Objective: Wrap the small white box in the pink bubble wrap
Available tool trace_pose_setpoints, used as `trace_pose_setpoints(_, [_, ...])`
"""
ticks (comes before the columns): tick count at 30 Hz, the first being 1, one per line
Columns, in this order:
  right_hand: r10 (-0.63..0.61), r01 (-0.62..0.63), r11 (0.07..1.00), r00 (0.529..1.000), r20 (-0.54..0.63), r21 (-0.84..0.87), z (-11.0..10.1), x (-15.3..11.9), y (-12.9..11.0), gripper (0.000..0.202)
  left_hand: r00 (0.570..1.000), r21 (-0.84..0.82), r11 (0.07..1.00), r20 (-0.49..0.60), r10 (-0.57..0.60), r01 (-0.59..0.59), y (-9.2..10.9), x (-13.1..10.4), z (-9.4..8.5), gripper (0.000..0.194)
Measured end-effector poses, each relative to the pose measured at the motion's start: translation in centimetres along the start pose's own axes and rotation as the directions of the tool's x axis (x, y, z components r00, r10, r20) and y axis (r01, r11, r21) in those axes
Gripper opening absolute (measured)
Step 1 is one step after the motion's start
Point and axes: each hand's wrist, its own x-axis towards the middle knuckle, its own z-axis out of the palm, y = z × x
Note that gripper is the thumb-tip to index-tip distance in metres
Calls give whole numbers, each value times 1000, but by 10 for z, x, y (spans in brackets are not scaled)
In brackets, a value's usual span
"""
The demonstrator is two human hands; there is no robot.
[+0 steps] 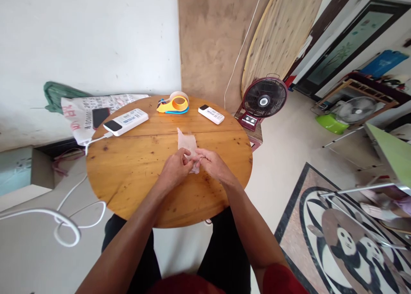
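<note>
Near end of the thin pale plastic bag (188, 145) is hidden under the fingers; it's translucent, crumpled, lying mid-table (135, 169). Left hand (175, 169) and right hand (213, 164) both pinch it. Tape dispenser (174, 103) sits beyond.

**One head-worn view, looking down over a round counter**

There is a single view, taken from the person's head and aimed forward and steeply down. The round wooden counter (128, 174) sits close, filling the middle of the frame, with both forearms entering from the bottom edge and meeting near its centre. The wide lens bends the surroundings: the white wall (90, 37) leans across the upper left, and the panda-patterned floor (346, 242) curves away at lower right. No second view overlaps it.
</note>
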Motion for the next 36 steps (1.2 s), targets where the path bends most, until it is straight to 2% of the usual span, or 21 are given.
trace_pose_setpoints(4, [21,-22,997,1000,17,78,-2,7,5,44,998,122,993,61,-20,13,6,-1,-6,23])
trace_pose_setpoints(7, [-5,10,999,996,-90,54,-9,16,7,30,995,262,965,96,-23,-3,11,-2,-12,23])
trace_pose_setpoints(9, [-72,60,995,984,-164,-77,-15,25,4,20,996,333,942,84,2,-30,13,-3,-14,24])
trace_pose_setpoints(11, [-129,80,958,978,-166,-275,-19,35,-3,17,997,384,921,53,57,-73,11,-2,-14,23])
trace_pose_setpoints(13, [-116,42,878,985,-128,-477,-18,48,-14,22,992,401,907,33,121,-124,5,1,-12,24])
trace_pose_setpoints(15, [-47,-16,774,995,-82,-633,-12,61,-26,32,984,378,910,34,173,-173,-1,4,-11,25])
trace_pose_setpoints(17, [18,-23,685,1000,-15,-728,-5,73,-34,37,979,337,919,46,200,-203,-7,8,-10,29])
trace_pose_setpoints(19, [64,-8,632,997,42,-775,-1,80,-38,32,974,312,923,51,220,-225,-11,12,-10,38])
trace_pose_setpoints(22, [41,-23,607,999,2,-794,-3,85,-35,16,966,295,920,81,245,-258,-15,16,-11,57])
trace_pose_setpoints(25, [-60,-33,668,993,-99,-744,-10,87,-24,15,954,258,923,168,250,-287,-17,20,-11,66])
trace_pose_setpoints(29, [-108,-4,844,978,-176,-537,-13,90,-6,18,950,199,944,225,215,-261,-19,24,-11,67])
trace_pose_setpoints(32, [-25,-2,979,991,-131,-202,-7,93,3,21,938,138,948,238,250,-288,-19,26,-10,62])
trace_pose_setpoints(34, [53,-51,998,997,-61,28,-2,94,8,21,933,102,944,214,288,-315,-20,26,-9,55])
trace_pose_setpoints(36, [100,-95,982,995,-22,162,1,94,11,18,949,121,948,152,275,-294,-21,25,-7,54])
